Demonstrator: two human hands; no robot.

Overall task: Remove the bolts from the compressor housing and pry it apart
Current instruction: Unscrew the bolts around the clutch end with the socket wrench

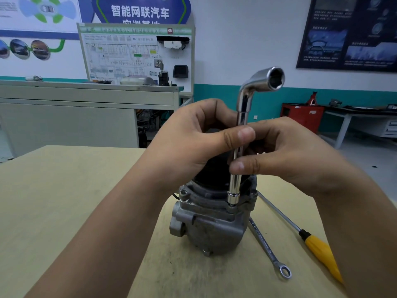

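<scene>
Compressor housing (210,224) is standing upright on the table (64,190), at six o'clock beneath both hands. Left hand (193,143), angled in from seven o'clock, is pinching the upright socket wrench (243,112); right hand (290,153), from four o'clock, is pinching it lower down.

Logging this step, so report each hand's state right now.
Left hand: pinching the upper shaft of the socket wrench.
Right hand: pinching the same shaft lower down; the wrench's lower end sits on the compressor housing.
</scene>
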